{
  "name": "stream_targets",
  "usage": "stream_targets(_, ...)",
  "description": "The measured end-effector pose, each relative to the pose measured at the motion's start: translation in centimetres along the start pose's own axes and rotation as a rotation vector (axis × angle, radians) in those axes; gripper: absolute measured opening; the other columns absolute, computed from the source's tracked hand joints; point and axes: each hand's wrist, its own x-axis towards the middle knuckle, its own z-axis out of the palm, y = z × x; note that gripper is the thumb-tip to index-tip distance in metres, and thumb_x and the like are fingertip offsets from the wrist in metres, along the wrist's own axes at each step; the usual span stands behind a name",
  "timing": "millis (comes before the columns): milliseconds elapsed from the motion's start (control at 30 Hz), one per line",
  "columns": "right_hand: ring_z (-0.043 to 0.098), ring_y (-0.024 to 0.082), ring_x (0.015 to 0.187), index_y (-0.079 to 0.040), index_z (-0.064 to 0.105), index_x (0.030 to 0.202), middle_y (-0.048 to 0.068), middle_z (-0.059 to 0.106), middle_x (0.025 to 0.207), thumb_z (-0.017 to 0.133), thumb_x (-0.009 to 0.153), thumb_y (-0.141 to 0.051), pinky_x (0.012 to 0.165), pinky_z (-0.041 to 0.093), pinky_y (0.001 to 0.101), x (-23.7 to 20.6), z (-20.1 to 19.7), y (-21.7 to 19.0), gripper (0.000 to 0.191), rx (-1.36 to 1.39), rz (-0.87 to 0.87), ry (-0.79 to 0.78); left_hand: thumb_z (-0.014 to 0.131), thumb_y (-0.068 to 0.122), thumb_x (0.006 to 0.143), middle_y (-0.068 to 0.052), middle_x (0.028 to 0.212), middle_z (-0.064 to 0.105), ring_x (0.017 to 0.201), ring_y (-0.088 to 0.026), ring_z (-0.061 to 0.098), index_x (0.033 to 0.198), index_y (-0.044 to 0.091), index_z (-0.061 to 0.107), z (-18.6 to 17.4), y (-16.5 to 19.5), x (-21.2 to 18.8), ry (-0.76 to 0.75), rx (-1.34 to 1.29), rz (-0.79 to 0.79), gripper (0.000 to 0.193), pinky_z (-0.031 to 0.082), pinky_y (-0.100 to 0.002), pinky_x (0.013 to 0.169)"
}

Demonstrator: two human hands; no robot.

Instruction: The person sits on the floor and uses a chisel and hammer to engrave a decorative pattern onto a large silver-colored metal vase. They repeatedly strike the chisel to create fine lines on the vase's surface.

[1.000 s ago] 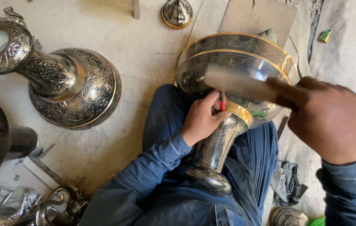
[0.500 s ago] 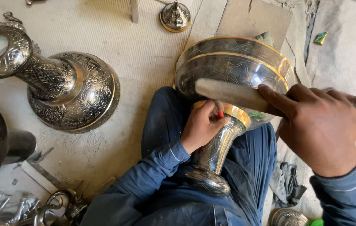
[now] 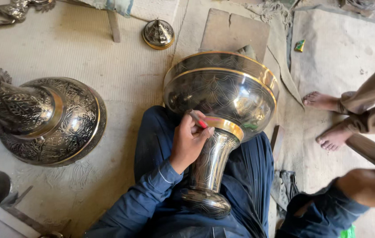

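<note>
Your left hand [image 3: 188,142] sits at the centre of the frame, fingers curled and pinching a slim tool with a red grip [image 3: 198,119], its tip set against the lower curve of the engraved metal vase [image 3: 220,99]. The hand also rests against the gold band where the bowl meets the stem. The vase lies tilted across your lap, its wide bowl toward the top of the frame and its foot near the bottom centre, on your dark blue clothing [image 3: 249,176].

Your right forearm [image 3: 370,187] enters from the right edge, low in the frame, with a wooden handle [image 3: 372,152] running just above it; the right hand itself is out of view, so you cannot tell its grip.

At the left, a second engraved vessel [image 3: 48,119] lies on its side on the pale mat [image 3: 121,75]. A small domed lid [image 3: 158,34] sits at upper centre, beside a flat board [image 3: 233,31]. At the right, another person's bare feet [image 3: 328,119] rest on the ground.
</note>
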Motion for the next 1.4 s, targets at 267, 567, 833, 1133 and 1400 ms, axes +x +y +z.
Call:
stream_targets(267, 0.067, 0.019, 0.094, 0.001, 0.051, 0.131, 0.012, 0.068, 0.108, 0.07, 0.087, 0.002, 0.077, 0.054, 0.0315, -2.2, 0.6, 0.0, 0.048, -0.469, -0.284, -0.152, 0.075, -0.002, 0.089, -0.005, 0.094, 0.06, 0.083, -0.009, 0.07, 0.119, 0.001, 0.052, 0.9, 1.0, -0.6, 0.033, 0.08, 0.025, 0.038, 0.058, -0.023, 0.07)
stream_targets(567, 0.064, 0.025, 0.081, -0.019, 0.073, 0.139, 0.006, 0.068, 0.101, 0.074, 0.091, 0.002, 0.073, 0.048, 0.0373, -0.8, 4.7, -1.3, 0.052, -1.323, -1.071, -0.616, 0.075, 0.0, 0.092, -0.005, 0.093, 0.062, 0.081, -0.008, 0.069, 0.115, 0.0, 0.048, 1.2, 0.0, -0.9, 0.097, 0.073, 0.051, 0.035, 0.06, -0.022, 0.07)
stream_targets(833, 0.058, 0.019, 0.071, -0.029, 0.077, 0.13, 0.001, 0.059, 0.077, 0.07, 0.083, -0.01, 0.061, 0.044, 0.0331, -0.9, 7.9, -3.3, 0.051, -1.457, -1.236, -0.796, 0.074, 0.002, 0.094, -0.007, 0.091, 0.064, 0.084, -0.01, 0.071, 0.114, -0.001, 0.051, 1.2, -0.1, -1.1, 0.082, 0.1, 0.035, 0.03, 0.062, -0.024, 0.073)
stream_targets(1133, 0.059, 0.018, 0.073, -0.029, 0.078, 0.13, -0.001, 0.061, 0.079, 0.07, 0.081, -0.007, 0.064, 0.045, 0.033, -0.3, 8.0, -4.2, 0.053, -1.501, -1.184, -0.807, 0.078, 0.003, 0.093, -0.008, 0.087, 0.068, 0.081, -0.014, 0.075, 0.104, 0.001, 0.054, 0.4, 1.5, -0.4, -0.006, 0.228, 0.138, 0.027, 0.061, -0.027, 0.072)
stream_targets(1400, 0.059, 0.025, 0.067, -0.021, 0.079, 0.128, 0.004, 0.062, 0.08, 0.071, 0.085, -0.002, 0.065, 0.047, 0.0371, -0.4, 4.6, -3.0, 0.047, -1.472, -0.855, -0.694, 0.078, 0.003, 0.086, -0.01, 0.088, 0.074, 0.079, -0.018, 0.077, 0.111, 0.004, 0.064, 1.1, 2.9, 1.7, -0.173, 0.257, 0.056, 0.029, 0.06, -0.028, 0.07)
